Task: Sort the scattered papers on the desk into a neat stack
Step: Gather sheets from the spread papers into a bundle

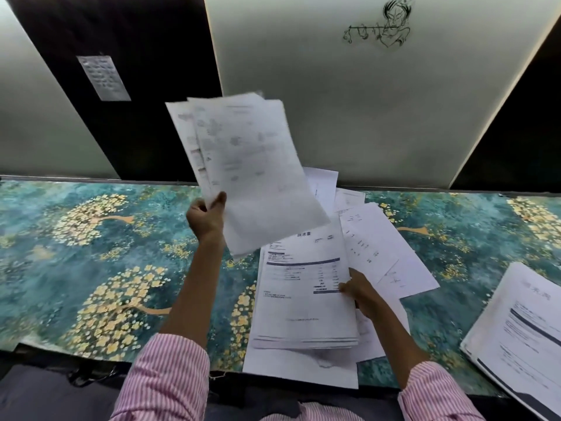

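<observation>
My left hand (205, 218) is raised above the desk, pinching the lower left edge of a few white printed sheets (252, 171) that tilt up and away. My right hand (359, 291) rests on the right edge of a thick stack of printed papers (303, 299) lying on the desk, fingers gripping that edge. More loose sheets (379, 247) fan out behind and to the right of the stack, overlapping one another. A single sheet (297, 369) pokes out under the stack at the desk's front edge.
The desk (91, 253) wears a teal cloth with yellow flowering trees. A separate pile of documents (522, 335) lies at the right edge. Behind the desk stand white and dark wall panels (364, 117), one with a taped note (103, 77).
</observation>
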